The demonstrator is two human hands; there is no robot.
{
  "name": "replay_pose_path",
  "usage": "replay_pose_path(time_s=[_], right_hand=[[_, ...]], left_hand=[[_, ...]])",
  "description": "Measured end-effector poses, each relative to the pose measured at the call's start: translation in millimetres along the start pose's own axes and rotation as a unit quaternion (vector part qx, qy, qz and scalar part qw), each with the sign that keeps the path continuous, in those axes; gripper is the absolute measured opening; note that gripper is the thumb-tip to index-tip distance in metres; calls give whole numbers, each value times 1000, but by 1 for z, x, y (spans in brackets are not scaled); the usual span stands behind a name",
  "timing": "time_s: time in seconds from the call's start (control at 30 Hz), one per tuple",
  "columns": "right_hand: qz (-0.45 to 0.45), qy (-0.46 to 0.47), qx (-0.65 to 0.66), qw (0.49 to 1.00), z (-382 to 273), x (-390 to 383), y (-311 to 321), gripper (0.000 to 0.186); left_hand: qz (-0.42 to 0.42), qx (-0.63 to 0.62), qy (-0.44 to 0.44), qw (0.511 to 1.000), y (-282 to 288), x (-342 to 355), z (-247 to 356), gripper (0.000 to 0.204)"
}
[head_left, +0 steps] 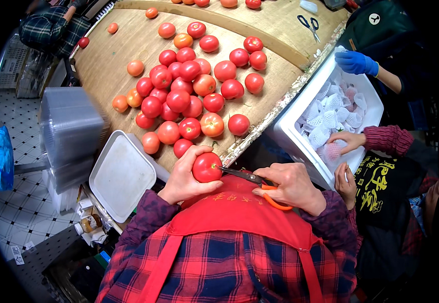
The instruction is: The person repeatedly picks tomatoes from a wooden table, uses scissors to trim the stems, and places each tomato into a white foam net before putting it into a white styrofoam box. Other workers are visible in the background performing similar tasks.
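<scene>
My left hand is wrapped round a red tomato, its stem end turned to the right. In my right hand is a pair of scissors with orange handles and dark blades. The blade tips reach the tomato's stem spot; whether they are parted I cannot tell. Both hands are above my red apron, near the table's front edge. Just beyond them, many loose tomatoes, mostly red and a few orange, lie on the wooden table.
At right stands a white foam box with net-wrapped produce; a co-worker's hand reaches into it. Another person's blue glove is at its far rim. Left are a white tray and stacked clear containers. Spare scissors lie far right.
</scene>
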State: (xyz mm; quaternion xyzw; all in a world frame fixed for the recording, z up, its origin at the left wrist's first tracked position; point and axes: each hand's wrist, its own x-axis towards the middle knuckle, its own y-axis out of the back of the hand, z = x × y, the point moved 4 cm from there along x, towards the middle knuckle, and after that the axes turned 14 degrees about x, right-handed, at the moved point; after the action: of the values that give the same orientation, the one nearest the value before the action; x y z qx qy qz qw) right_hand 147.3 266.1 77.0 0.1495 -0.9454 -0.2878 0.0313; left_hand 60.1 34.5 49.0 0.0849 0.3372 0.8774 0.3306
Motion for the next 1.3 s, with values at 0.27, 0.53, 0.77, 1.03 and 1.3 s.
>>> replay_pose_path(time_s=[0.27, 0.53, 0.77, 1.03, 1.3], right_hand=[[-6, -7, -9, 1000, 1, 3, -3, 34], [-6, -10, -11, 1000, 2, 2, -6, 34], [-7, -2, -25, 1000, 3, 1, -10, 34], [75, 1, 56, 996, 7, 4, 1, 32], [-19, -162, -48, 986, 44, -1, -6, 35]], left_hand=[[19, 29, -13, 999, 0, 0, 5, 70], [42, 52, -18, 998, -2, 1, 8, 69], [19, 42, 16, 999, -6, -1, 5, 68], [-8, -84, 60, 995, -12, -11, -9, 71], [-37, -535, 198, 821, -30, -23, -56, 33]])
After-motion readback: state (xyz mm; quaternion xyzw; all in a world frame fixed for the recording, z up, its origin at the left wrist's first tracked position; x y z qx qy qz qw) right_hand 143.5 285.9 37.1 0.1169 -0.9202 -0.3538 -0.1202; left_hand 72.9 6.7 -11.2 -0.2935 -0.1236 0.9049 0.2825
